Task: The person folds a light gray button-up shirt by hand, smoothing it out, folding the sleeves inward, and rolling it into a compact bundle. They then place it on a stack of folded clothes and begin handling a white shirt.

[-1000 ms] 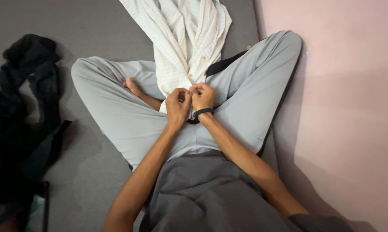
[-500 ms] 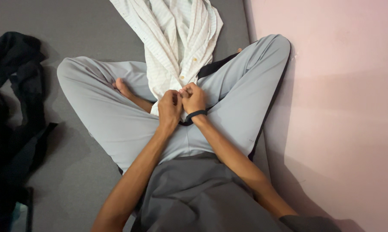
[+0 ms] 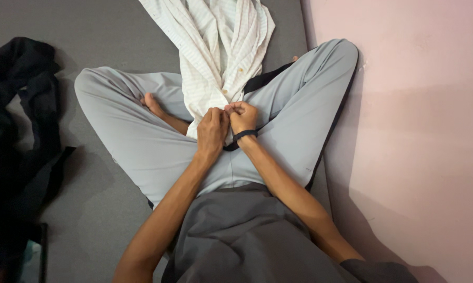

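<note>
We sit cross-legged on the grey floor, the white striped shirt lying over our legs. Both grips, left hand and right hand, pinch its lower front edge. It is better to keep the cloth tight near the button.

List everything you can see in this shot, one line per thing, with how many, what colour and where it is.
shirt: one, white with faint stripes and small buttons, spread over the lap and reaching to the top edge
dark clothing: one heap, black, on the floor at the left
floor covering: one, grey, under everything
wall: one, pale pink, along the right
wristband: one, black, on the right wrist
trousers: one pair, light grey, on the crossed legs
top: one, dark grey, on the torso at the bottom
bare foot: one, tucked by the left knee
left hand: one, fingers pinching the shirt's lower edge
right hand: one, pinching the same edge, touching the left
</note>
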